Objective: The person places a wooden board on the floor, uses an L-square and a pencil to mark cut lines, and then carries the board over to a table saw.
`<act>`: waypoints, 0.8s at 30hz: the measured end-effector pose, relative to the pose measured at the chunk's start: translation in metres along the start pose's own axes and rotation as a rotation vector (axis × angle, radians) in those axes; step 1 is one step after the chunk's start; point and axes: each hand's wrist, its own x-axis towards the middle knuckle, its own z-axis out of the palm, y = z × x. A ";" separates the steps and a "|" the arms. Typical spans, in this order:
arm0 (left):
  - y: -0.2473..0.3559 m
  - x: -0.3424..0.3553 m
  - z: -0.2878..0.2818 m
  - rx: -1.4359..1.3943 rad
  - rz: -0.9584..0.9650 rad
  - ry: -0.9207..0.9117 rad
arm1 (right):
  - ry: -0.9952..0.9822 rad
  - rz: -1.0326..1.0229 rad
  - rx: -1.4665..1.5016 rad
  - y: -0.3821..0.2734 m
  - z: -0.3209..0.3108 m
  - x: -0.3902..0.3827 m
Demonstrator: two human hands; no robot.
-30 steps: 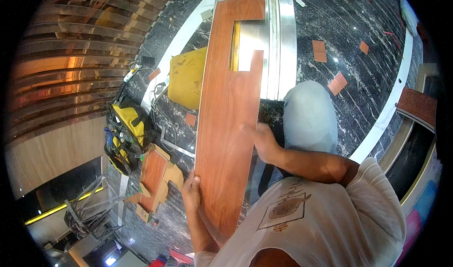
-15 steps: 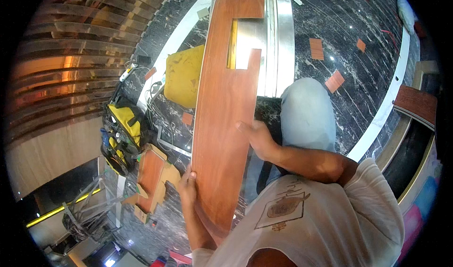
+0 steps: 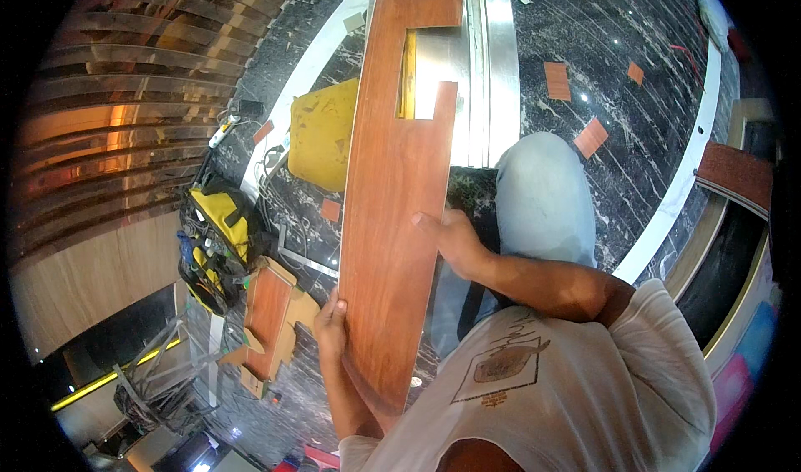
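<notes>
A long reddish wood-look plank (image 3: 384, 263) with a rectangular cutout near its far end lies lengthwise in front of me, its far part over a silver metal piece (image 3: 492, 71). A yellow strip (image 3: 408, 75) shows inside the cutout. My left hand (image 3: 332, 326) grips the plank's left edge low down, thumb on top. My right hand (image 3: 450, 238) holds the right edge farther up, thumb on the face. A yellow object (image 3: 324, 134) lies left of the plank's upper half. My jeans-covered knee (image 3: 542, 188) is beside my right hand.
A black-and-yellow tool bag (image 3: 217, 247), an open carton with planks (image 3: 271, 322), a power strip (image 3: 223, 131) with cables and metal framing (image 3: 150, 363) lie at left. Small offcuts (image 3: 591, 138) dot the dark marble floor (image 3: 617, 180). Slatted wood paneling (image 3: 125, 96) stands at left.
The plank and both hands have shifted slightly left and up in the picture, along with most of the surroundings. Both grips look the same.
</notes>
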 end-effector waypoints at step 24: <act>-0.010 0.005 0.008 0.038 0.017 -0.016 | 0.074 0.026 -0.042 0.005 -0.004 0.005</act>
